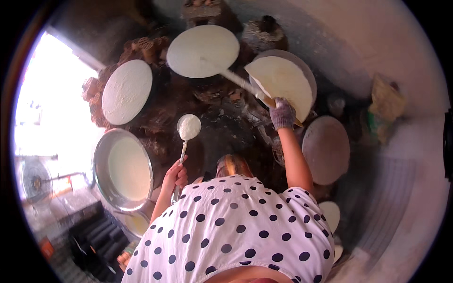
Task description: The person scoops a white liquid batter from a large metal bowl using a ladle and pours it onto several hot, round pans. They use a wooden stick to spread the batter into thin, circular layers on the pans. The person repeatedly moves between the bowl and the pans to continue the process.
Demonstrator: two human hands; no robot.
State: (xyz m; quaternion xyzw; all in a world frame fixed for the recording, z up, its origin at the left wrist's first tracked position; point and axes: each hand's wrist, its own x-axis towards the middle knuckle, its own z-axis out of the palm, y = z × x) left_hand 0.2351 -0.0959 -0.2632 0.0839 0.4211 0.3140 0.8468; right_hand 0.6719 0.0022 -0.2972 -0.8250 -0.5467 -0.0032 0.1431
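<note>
My left hand [176, 174] grips the handle of a ladle [189, 127], whose bowl holds thick white batter. In a knitted glove, my right hand [282, 114] is closed around the wooden handle of a long pale-shafted tool [242, 82]. Its far end is blurred over a round griddle coated with white batter [198, 44] at the back. Beneath and beyond the glove, a thin pale crepe-like sheet [285, 81] lies on another griddle [307, 63], its left edge raised off the metal.
A batter-covered griddle [128, 92] stands at the left, above a metal basin of liquid batter [129, 169]. To the right is a bare griddle [326, 150]. Perforated briquettes [145, 44] line the back left. A fan [36, 181] stands by the bright opening.
</note>
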